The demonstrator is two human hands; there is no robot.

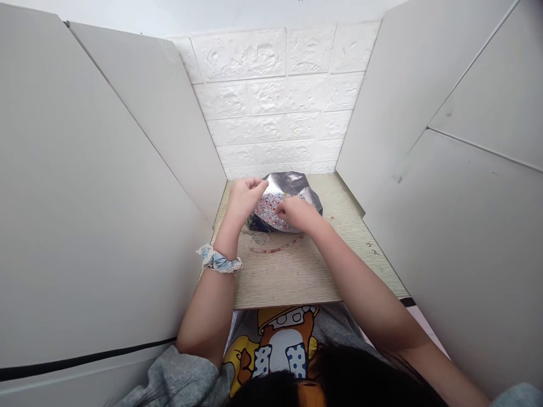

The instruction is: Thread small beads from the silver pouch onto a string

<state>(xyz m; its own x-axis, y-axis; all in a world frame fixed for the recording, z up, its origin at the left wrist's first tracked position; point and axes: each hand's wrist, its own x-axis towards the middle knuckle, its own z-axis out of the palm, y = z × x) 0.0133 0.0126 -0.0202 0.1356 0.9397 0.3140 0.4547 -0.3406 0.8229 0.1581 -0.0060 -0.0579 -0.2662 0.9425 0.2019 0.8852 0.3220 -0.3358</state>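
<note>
A shiny silver foil bag (292,185) lies open at the far end of a narrow wooden table (288,271), with a heap of small mixed-colour beads (270,204) showing in its mouth. My left hand (244,198) is at the bag's left edge, fingers pinched together at the top. My right hand (297,213) rests over the beads with its fingers curled down into them; what they pinch is too small to see. A beaded string (271,244) lies in a loop on the table just in front of the bag. A blue scrunchie (218,261) sits on my left wrist.
Tall grey panels (106,215) wall the table on the left and right (445,226), and a white brick-pattern wall (271,102) closes the back. A few tiny beads (372,249) lie near the table's right edge.
</note>
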